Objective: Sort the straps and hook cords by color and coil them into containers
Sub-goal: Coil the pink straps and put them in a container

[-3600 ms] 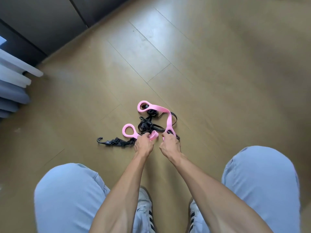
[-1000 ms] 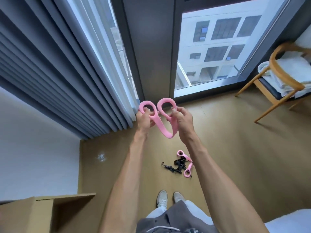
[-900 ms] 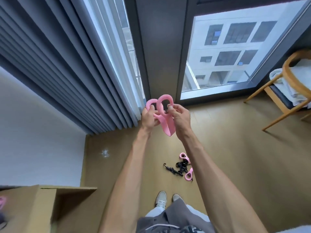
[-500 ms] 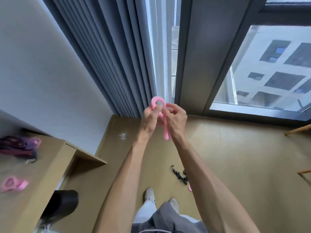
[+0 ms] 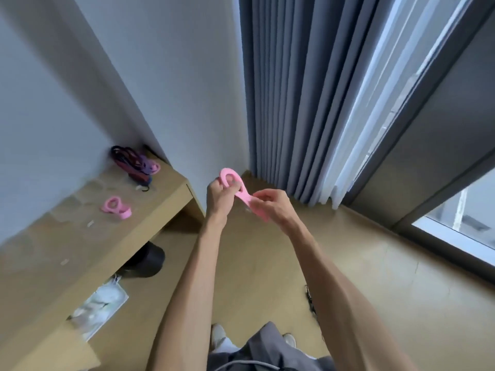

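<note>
Your left hand (image 5: 219, 194) grips the looped end of the pink strap (image 5: 242, 192) held in the air, your right hand (image 5: 270, 207) pinching its folded tail (another pink strap (image 5: 115, 207) lies on the wooden desk (image 5: 80, 236)).

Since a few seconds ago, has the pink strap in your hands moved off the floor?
Yes. The pink strap left the floor pile; it's now folded, gripped by the left hand and right hand, near the desk.
</note>
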